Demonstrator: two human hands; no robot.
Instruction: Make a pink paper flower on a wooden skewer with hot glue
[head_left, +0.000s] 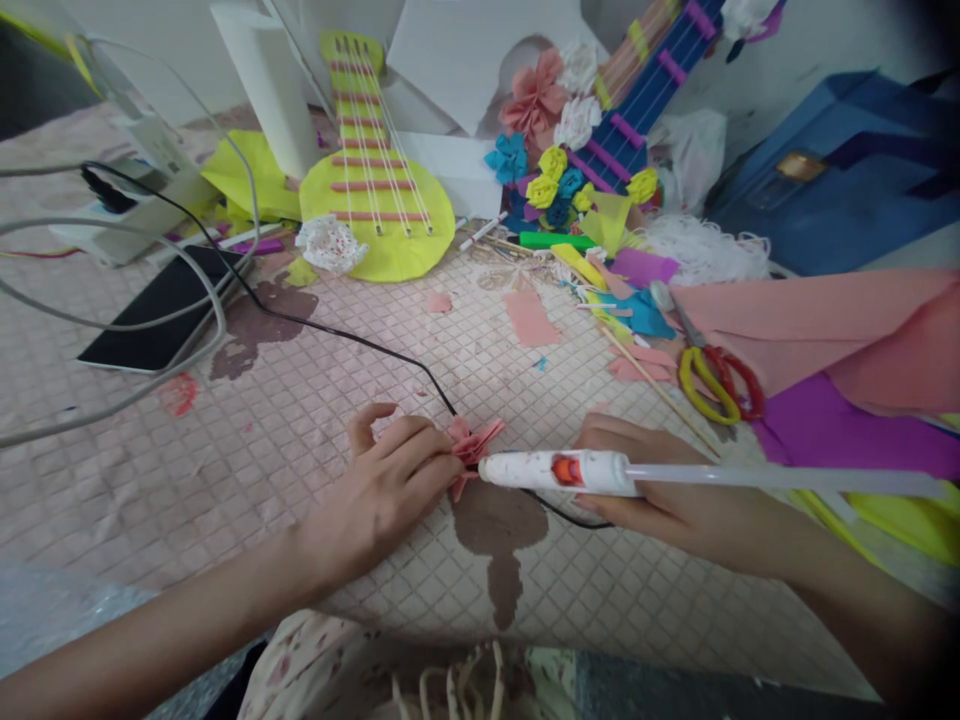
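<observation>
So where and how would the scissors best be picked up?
I'd grip the scissors by the yellow loop and red loop, coming from the person's side. They lie flat, loops toward the person and blades pointing away, so that approach should meet the handles first and keep fingers off the blades.

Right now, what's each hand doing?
Left hand: closed on the pink paper piece.
Right hand: closed around the white glue gun, fingers partly hidden behind it.

1 white glue gun (529, 469), level, translucent stick (780, 478) protruding; nozzle (484, 469) beside 1 folded pink paper piece (469, 445).
</observation>
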